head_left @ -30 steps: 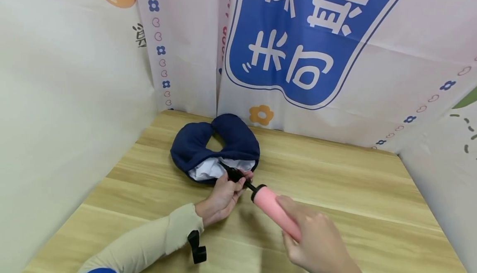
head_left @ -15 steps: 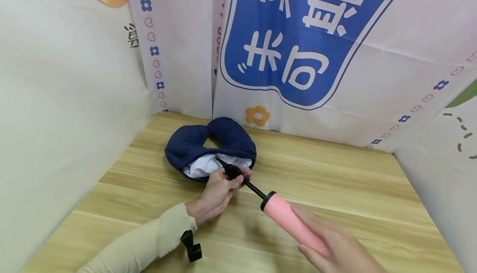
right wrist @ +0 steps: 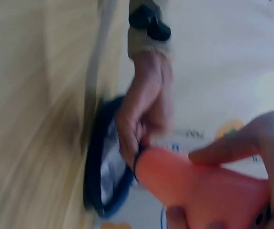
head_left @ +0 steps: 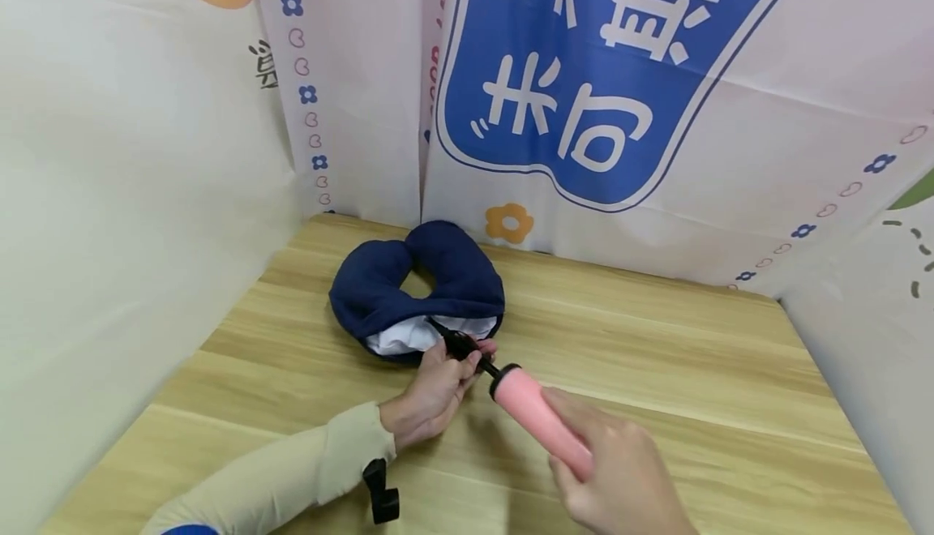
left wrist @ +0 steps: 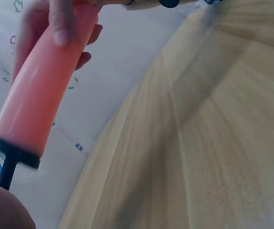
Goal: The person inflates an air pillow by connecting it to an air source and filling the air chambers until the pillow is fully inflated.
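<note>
A pink hand air pump [head_left: 538, 415] slants between the two hands in the head view. My right hand [head_left: 616, 466] grips its pink barrel, fingers wrapped round it. The left hand [head_left: 434, 393] holds the pump's black front part [head_left: 460, 344], close to the barrel's black end cap. The thin black tip points into the opening of a navy U-shaped neck pillow [head_left: 470, 271], where white lining [head_left: 397, 335] shows. Whether the tip sits in a valve cannot be told. In the right wrist view, the barrel [right wrist: 175, 171] reaches close to the left hand [right wrist: 144, 102].
Under everything lies a wood-grain table [head_left: 693, 381]. A printed cloth wall [head_left: 365, 73] rises behind the pillow, and pale walls [head_left: 131, 178] stand on either side. A black strap piece [head_left: 382, 492] hangs from the left sleeve [head_left: 292, 462].
The right hand drew the pink barrel back from the left hand, exposing more black shaft, then pushed it in again. The left hand and pillow stayed about in place; the head view shifted slightly.
</note>
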Demonstrator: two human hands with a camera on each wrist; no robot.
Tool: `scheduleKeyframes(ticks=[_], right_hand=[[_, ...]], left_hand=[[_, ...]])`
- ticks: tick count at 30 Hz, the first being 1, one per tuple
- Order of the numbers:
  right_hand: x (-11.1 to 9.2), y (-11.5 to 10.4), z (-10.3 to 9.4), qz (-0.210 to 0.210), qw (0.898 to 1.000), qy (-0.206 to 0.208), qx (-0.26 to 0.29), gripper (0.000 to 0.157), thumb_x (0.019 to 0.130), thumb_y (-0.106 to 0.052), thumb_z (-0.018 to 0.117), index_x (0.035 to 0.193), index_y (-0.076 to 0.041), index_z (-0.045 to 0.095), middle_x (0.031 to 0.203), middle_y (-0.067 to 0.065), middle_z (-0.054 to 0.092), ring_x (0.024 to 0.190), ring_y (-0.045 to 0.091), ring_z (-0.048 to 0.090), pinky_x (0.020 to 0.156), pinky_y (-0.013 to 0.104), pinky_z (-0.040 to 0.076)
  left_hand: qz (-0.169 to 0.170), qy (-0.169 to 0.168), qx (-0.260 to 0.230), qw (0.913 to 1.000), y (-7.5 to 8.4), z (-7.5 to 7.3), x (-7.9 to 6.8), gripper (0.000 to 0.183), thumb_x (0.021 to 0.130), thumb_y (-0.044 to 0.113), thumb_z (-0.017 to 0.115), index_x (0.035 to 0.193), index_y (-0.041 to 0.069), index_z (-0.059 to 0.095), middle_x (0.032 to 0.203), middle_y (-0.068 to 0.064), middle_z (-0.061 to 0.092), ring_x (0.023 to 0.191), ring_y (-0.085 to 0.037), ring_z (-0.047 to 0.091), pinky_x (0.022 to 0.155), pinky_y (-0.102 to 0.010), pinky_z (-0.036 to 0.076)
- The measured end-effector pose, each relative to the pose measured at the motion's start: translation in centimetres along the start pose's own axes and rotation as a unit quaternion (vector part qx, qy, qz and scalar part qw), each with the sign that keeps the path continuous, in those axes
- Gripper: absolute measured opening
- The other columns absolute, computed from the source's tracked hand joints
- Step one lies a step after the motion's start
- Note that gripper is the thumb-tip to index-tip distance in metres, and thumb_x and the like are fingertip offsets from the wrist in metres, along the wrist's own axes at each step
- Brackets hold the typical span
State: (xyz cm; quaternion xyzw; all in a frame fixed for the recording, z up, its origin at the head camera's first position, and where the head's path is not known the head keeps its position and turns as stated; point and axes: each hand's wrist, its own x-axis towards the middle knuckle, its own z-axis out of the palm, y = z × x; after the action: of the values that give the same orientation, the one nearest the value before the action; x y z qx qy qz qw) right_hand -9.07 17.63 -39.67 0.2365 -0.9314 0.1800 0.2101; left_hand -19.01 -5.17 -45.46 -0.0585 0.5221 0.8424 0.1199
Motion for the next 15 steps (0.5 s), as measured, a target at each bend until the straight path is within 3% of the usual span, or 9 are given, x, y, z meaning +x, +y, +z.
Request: scheduleKeyframes(ticks=[3,7,11,15], right_hand=[[1.0,-0.9,2.3,-0.013,0.999,0.028,-0.01,0.071,0.068,-0.017,0.085,0.138,-0.017,0.071,0.129,-0.003,0.077,0.106,0.017,0.078,0.082,0.038,0.065],[1.2,-0.5,3.5,-0.026,1.0,0.009,0.003,0.074,0.077,-0.02,0.086,0.148,-0.016,0.063,0.141,0.0,0.071,0.115,0.019,0.076,0.088,0.039,0.064],[-0.2,1.2,1.3,-0.043,0.998,-0.036,0.02,0.085,0.082,-0.022,0.089,0.158,-0.021,0.051,0.15,-0.001,0.064,0.122,0.02,0.072,0.095,0.041,0.063],[-1.6,2.2,-2.1,-0.022,0.996,-0.084,0.022,0.087,0.088,-0.029,0.087,0.162,-0.033,0.043,0.151,-0.013,0.061,0.121,0.008,0.071,0.094,0.035,0.063]], left_hand=[[0.011,0.001,0.006,0.9999,0.1,-0.2,0.4,0.029,0.104,-0.009,0.049,0.133,-0.008,0.047,0.134,-0.02,0.07,0.122,-0.018,0.066,0.095,-0.018,0.054],[0.021,-0.009,0.005,0.9997,0.7,-0.9,1.4,0.029,0.102,-0.012,0.052,0.13,-0.009,0.048,0.129,-0.02,0.072,0.116,-0.016,0.07,0.094,-0.019,0.057],[0.018,-0.034,-0.011,0.9992,1.5,-1.1,2.0,0.031,0.1,-0.016,0.053,0.13,-0.012,0.047,0.121,-0.015,0.075,0.11,-0.015,0.074,0.099,-0.022,0.058],[0.015,-0.045,-0.018,0.9987,2.2,-1.2,2.1,0.03,0.101,-0.016,0.053,0.131,-0.013,0.049,0.114,-0.007,0.075,0.108,-0.015,0.075,0.1,-0.023,0.057]])
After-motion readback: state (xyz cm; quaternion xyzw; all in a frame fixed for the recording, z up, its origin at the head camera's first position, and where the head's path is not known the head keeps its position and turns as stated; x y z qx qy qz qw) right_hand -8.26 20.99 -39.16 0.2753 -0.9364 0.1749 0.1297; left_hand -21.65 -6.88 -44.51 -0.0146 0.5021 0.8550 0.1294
